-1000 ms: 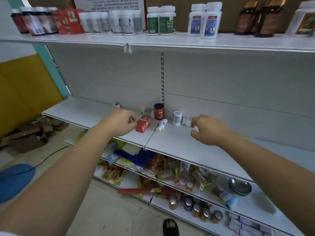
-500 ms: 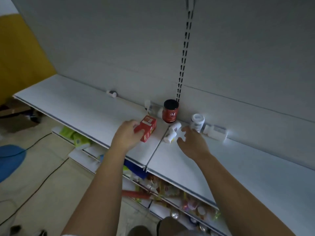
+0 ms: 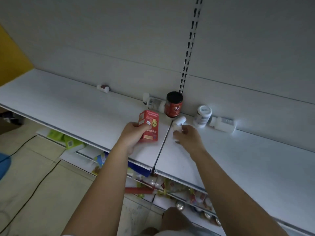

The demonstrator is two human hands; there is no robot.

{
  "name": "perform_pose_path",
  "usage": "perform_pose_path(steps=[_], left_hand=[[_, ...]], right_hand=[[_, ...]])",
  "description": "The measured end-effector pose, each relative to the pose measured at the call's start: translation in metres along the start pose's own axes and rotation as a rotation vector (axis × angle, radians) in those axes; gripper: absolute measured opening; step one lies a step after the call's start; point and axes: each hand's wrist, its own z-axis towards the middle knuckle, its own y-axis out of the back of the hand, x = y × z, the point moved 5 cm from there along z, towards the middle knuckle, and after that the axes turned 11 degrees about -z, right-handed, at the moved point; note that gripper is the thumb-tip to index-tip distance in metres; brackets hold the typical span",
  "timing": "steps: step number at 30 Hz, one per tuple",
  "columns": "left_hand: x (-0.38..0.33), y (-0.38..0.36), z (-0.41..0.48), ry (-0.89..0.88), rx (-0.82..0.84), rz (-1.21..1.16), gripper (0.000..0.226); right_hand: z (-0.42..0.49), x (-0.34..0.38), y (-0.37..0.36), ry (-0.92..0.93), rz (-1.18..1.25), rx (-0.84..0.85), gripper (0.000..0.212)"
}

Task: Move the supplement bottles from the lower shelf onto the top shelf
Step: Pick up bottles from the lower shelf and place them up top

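Observation:
My left hand (image 3: 132,135) grips a red supplement box (image 3: 148,125) on the white lower shelf (image 3: 71,108). My right hand (image 3: 187,136) curls its fingers round a small white bottle (image 3: 178,123) lying on its side by the shelf seam. Behind them stands a dark red bottle with a black cap (image 3: 174,104). A white bottle (image 3: 154,103) lies to its left against the back panel. To the right a white bottle (image 3: 202,116) stands upright and another white bottle (image 3: 222,124) lies flat. A small bottle (image 3: 103,88) lies far back on the left. The top shelf is out of view.
The grey back panel with a slotted upright (image 3: 189,48) rises behind the shelf. Lower shelves (image 3: 170,186) hold several colourful packets and jars. A black cable (image 3: 34,189) runs over the tiled floor at the left, beside a blue object (image 3: 4,166).
The view has dropped and closed in on the lower shelf. My left hand took hold of the red box and tipped it up. My right hand reached the lying white bottle and closed on it.

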Motion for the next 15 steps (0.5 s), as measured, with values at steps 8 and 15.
perform_pose_path(steps=[8, 15], left_hand=[[-0.055, -0.006, -0.109, 0.04, 0.238, -0.406, 0.068], [-0.116, 0.003, -0.192, -0.138, 0.424, -0.384, 0.056]], right_hand=[[-0.107, 0.093, 0.011, -0.077, 1.022, 0.261, 0.008], [-0.201, 0.157, 0.031, 0.166, 1.066, 0.265, 0.03]])
